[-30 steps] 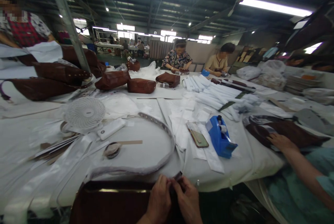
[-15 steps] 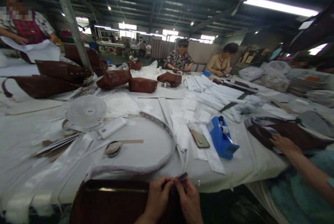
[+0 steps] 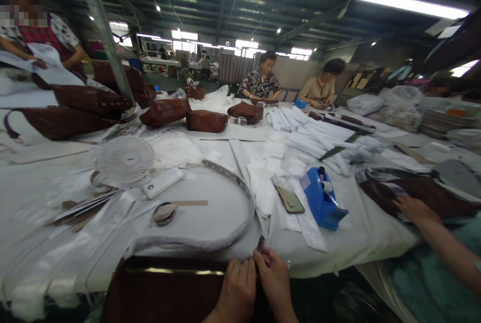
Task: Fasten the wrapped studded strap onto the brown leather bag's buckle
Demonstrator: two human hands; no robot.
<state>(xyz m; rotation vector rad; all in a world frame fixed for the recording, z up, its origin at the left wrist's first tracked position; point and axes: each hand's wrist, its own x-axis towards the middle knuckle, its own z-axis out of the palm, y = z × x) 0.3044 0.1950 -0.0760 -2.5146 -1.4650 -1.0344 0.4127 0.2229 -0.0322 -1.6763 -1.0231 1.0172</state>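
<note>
A dark brown leather bag with a gold-toned zip (image 3: 165, 295) sits at the near edge of a white-covered counter (image 3: 214, 187). At the bag's right end, the right hand (image 3: 276, 279) pinches a narrow dark strip (image 3: 260, 245) between thumb and fingers. The left hand (image 3: 238, 285), fingers bent, is just beside it; whether it grips anything is hidden. Beyond the bag, a plastic-wrapped strap (image 3: 225, 241) curves across the counter.

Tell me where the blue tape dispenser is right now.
In the head view, the blue tape dispenser stands right of centre on the white-covered table, just right of the phone and beyond the person's right hand.
</note>
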